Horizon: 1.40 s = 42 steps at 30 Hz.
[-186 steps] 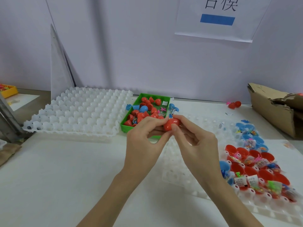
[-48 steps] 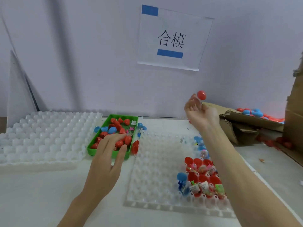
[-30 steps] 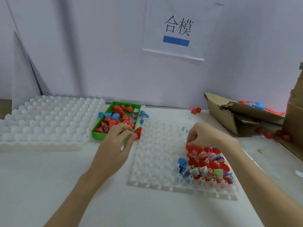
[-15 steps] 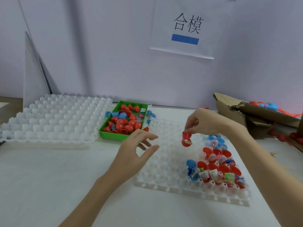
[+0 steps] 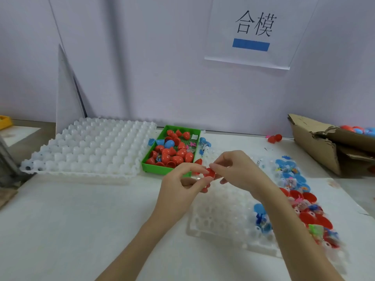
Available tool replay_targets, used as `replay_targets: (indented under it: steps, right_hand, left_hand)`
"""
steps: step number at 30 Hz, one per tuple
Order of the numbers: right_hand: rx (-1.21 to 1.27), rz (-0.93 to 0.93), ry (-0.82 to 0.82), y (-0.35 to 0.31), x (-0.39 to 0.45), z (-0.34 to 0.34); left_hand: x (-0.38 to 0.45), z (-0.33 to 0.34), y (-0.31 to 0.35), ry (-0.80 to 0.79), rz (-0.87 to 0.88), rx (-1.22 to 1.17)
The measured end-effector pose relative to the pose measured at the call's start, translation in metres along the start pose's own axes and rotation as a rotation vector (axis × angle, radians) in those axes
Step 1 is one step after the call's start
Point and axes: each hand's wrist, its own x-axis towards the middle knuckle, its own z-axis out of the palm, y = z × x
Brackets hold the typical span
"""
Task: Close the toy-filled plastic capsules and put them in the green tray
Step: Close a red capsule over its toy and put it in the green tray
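Above the white tray point(image 5: 223, 218), both hands (left point(image 5: 178, 187), right point(image 5: 237, 171)) pinch a red capsule point(image 5: 209, 173).

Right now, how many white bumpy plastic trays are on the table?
2: one empty white bumpy plastic tray left of the green tray, one under the hands, holding open capsules.

paper sign point(image 5: 252, 31) on wall | torn cardboard box point(image 5: 316, 142) far right | yellow bin point(image 5: 4, 121) far left

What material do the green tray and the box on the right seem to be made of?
Green tray: likely hard plastic, with an even bright colour and straight moulded walls. Box: brown cardboard, matte, with torn, creased flaps.
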Motion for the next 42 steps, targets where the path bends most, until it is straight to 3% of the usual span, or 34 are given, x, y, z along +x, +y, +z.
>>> replay_targets:
  steps: [2,5,8,12,18,23,29,42]
  right_hand:
    - [0.287,0.033,0.019,0.002,-0.01,0.009]
    - [0.515,-0.016,0.06,0.006,-0.02,0.02]
    - [0.805,-0.056,-0.008,0.009,-0.024,0.028]
    - [0.993,-0.077,-0.063,0.007,-0.025,0.035]
    - [0.98,-0.049,-0.13,0.008,-0.027,0.035]
    - [1.109,-0.01,-0.192,0.009,-0.028,0.038]
    - [0.907,-0.113,-0.046,0.006,-0.032,0.041]
    - [0.806,-0.132,0.184,0.005,-0.032,0.043]
  left_hand:
    - [0.001,-0.002,0.0,0.033,-0.007,-0.006]
    - [0.002,-0.004,0.003,0.091,0.008,-0.032]
    - [0.002,-0.006,0.008,0.144,0.054,-0.035]
    - [0.002,-0.011,0.012,0.159,0.068,-0.031]
    - [0.002,-0.016,0.019,0.195,0.075,-0.052]
    - [0.005,-0.021,0.018,0.183,0.071,-0.039]
    - [0.005,-0.022,0.016,0.182,0.04,-0.017]
    - [0.007,-0.019,0.019,0.039,-0.073,-0.014]
